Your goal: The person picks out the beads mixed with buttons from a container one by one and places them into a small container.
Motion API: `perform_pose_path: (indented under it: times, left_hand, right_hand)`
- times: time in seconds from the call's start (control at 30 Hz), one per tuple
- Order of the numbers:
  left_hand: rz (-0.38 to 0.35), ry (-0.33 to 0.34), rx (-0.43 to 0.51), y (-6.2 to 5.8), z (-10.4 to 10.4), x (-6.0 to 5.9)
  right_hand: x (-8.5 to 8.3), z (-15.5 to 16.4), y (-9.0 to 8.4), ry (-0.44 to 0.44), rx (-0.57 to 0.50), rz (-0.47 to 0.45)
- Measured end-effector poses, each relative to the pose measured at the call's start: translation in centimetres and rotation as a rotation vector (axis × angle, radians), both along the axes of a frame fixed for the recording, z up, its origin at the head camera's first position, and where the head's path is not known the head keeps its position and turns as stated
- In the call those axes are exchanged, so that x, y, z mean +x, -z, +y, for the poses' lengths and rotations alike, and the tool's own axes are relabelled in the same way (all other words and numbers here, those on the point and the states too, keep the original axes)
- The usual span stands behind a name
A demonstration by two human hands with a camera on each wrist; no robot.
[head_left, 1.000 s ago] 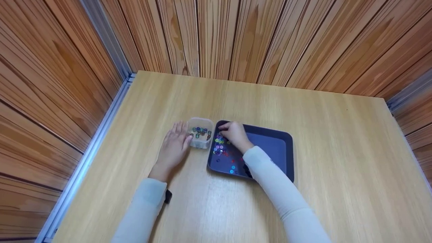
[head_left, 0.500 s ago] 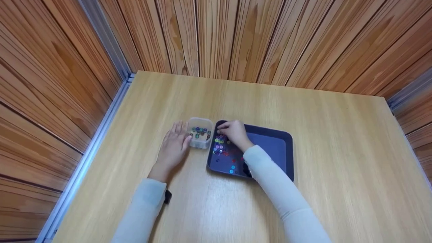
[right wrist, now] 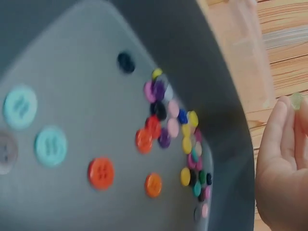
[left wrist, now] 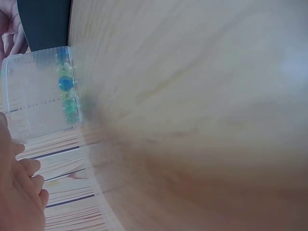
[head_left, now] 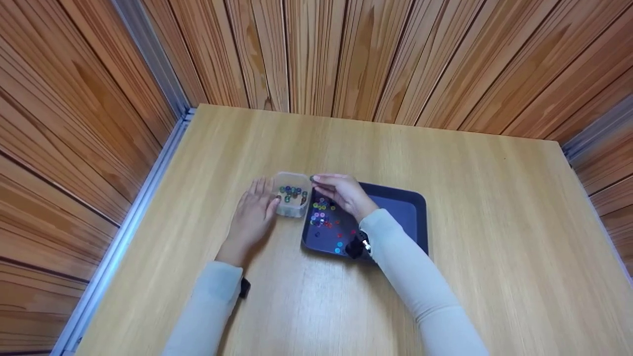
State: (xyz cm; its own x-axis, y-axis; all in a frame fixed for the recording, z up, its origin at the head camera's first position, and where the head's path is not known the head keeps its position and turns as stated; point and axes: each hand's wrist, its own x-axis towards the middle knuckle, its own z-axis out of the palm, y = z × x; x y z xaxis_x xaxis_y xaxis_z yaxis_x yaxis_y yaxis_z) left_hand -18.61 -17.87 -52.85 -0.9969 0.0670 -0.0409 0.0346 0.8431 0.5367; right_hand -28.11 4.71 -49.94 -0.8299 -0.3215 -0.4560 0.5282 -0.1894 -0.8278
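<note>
Head view, logged from my remote station, near to far.

Item 1: two pale sleeves entering at 6 o'clock.

Item 2: one dark tray [head_left: 395,217], long axis running 9 to 3 o'clock. Loose buttons [head_left: 324,217] lie bunched in its 9 o'clock end. On the right wrist view I count roughly two dozen: two teal, three or four orange-red, the rest a small mixed cluster too tight to number exactly.

Item 3: right hand [head_left: 341,193], raised over the tray's 10 o'clock corner, fingertips pointing toward 9 o'clock. Thumb and forefinger are pinched on one small pale green button [right wrist: 296,100]; the other fingers are loosely curled.

Item 4: one clear plastic tub [head_left: 293,195], just beside the tray's 9 o'clock edge, apart from it by a sliver. It holds about ten buttons, mostly blue and green; I cannot fix the count.

Item 5: left hand [head_left: 254,215], flat on the table [head_left: 445,163] at the tub's 9 o'clock side, fingers straight, thumb touching the tub wall; it grasps nothing.

Governing relation: the tub's mouth lies directly at 9 o'clock from the pinched button, almost under the fingertips. The right hand is the nearer to the opening from above; the left only braces the wall.

Item 6: wood-panelled walls at 12 o'clock.
</note>
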Motion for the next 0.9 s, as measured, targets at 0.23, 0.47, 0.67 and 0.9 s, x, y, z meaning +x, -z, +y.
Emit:
perform_pose_path:
  times: [0.23,0.47,0.67,0.9]
  left_hand:
    - [0.034,0.008,-0.013,0.2,0.0,-0.1]
    - [0.059,0.011,-0.012,0.3,-0.1,-0.1]
    - [0.067,0.014,-0.007,0.1,-0.1,-0.2]
    - [0.058,0.024,-0.005,0.2,-0.3,0.0]
  right_hand:
    - [0.7,-1.1,-0.9,-0.055,0.241,0.224]
    - [1.7,-3.0,-1.4,-0.169,0.714,0.646]
    - [2.5,-3.7,-1.9,-0.313,0.800,0.846]
    - [2.8,-3.9,-1.7,-0.383,0.872,0.970]
